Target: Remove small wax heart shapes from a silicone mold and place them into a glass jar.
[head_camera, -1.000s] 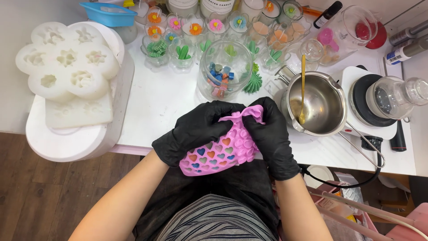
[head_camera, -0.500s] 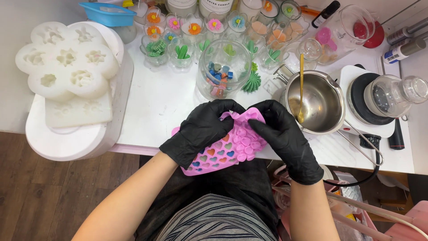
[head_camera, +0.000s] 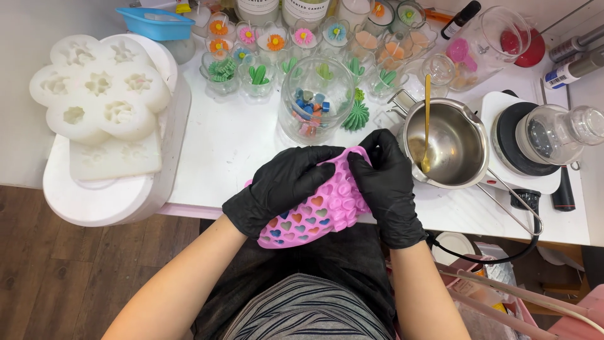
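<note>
Both my hands wear black gloves and grip a pink silicone mould (head_camera: 318,217) with small heart-shaped cavities, some filled with coloured pieces. My left hand (head_camera: 283,186) holds its left upper part, fingers curled over the bent top edge. My right hand (head_camera: 385,182) pinches the right top edge and folds it back. The mould is held at the front edge of the white table (head_camera: 233,145), above my lap. Just beyond it stands a clear glass jar (head_camera: 309,110) holding small blue and red pieces.
A steel pot (head_camera: 445,146) with a gold spoon (head_camera: 426,126) sits to the right, beside a round hotplate carrying a glass beaker (head_camera: 557,132). White flower moulds (head_camera: 100,94) lie stacked on the left. Small glass cups with flower and cactus candles (head_camera: 258,75) line the back.
My hands have shifted slightly up and toward the table with the mould. The top edge is bent over further, and my right hand has moved higher on it.
</note>
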